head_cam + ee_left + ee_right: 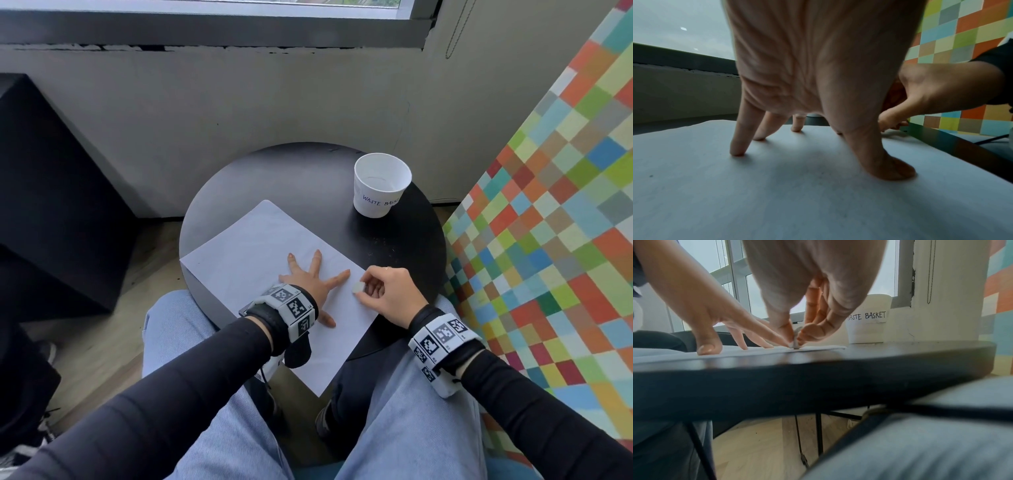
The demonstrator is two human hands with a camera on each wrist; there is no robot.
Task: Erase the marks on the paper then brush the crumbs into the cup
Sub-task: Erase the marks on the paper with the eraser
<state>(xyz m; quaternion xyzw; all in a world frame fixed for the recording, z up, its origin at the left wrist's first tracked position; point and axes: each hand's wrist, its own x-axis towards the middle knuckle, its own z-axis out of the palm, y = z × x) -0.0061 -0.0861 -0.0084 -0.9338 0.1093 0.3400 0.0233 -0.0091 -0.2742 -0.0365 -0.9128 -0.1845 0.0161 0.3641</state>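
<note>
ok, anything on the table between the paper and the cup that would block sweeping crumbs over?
Nothing visible does. The stretch of black table between the paper and the cup is bare apart from a few specks. The left hand presses the sheet flat; the right hand pinches the eraser at the paper's near right edge, off that path.

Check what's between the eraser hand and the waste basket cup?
Head view: only bare black table with a few scattered crumbs lies between the right hand, pinching the eraser, and the cup.
</note>
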